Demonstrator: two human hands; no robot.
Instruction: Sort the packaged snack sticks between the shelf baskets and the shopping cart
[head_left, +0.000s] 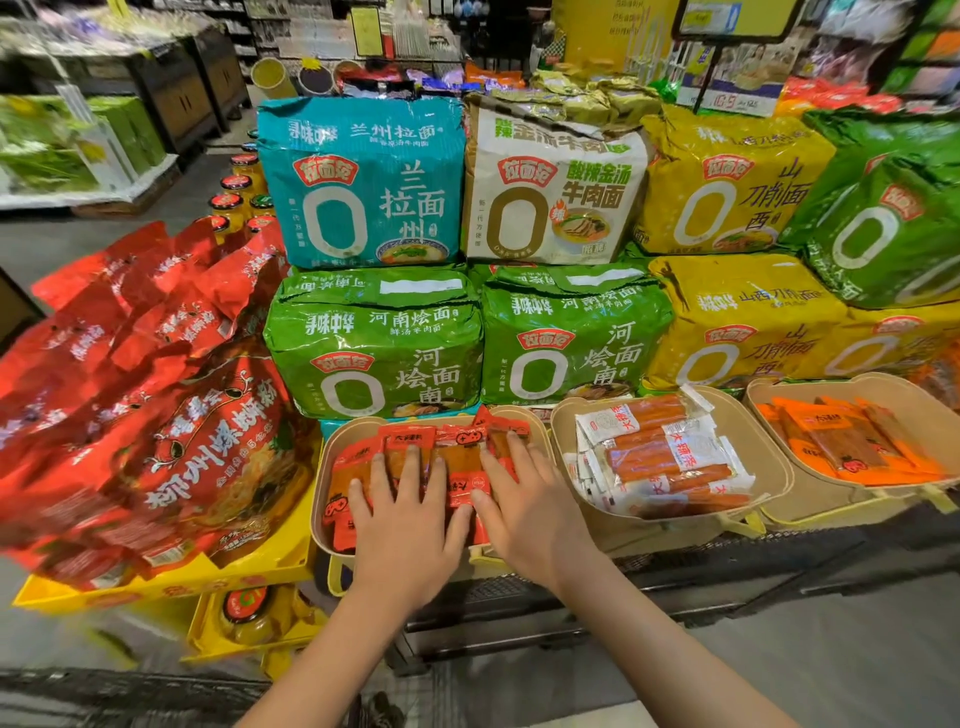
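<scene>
A big display shelf (675, 566) carries stacked noodle multipacks: a teal pack (361, 182) and a white pack (553, 182) on top, two green packs (376, 343) under them, and yellow packs (737, 182) toward the right end. At the left end a heap of red bags (135, 395) lies on a yellow tray (171, 582).

Along the front edge of the shelf stand three tan baskets side by side. The left basket (324, 467) holds the red snack sticks (460, 460); their long axis runs from the front edge to the back, with the printed tops toward the noodle packs. The middle basket (566, 431) holds white-wrapped sticks (670, 457), lying mostly across, left to right. The right basket (883, 389) holds orange packets (852, 441).

Both hands lie flat on the red snack sticks. The left hand (410, 525) has its fingers spread wide and closes on nothing. The right hand (530, 499), just beside it, is also spread flat, pressing and not gripping.
</scene>
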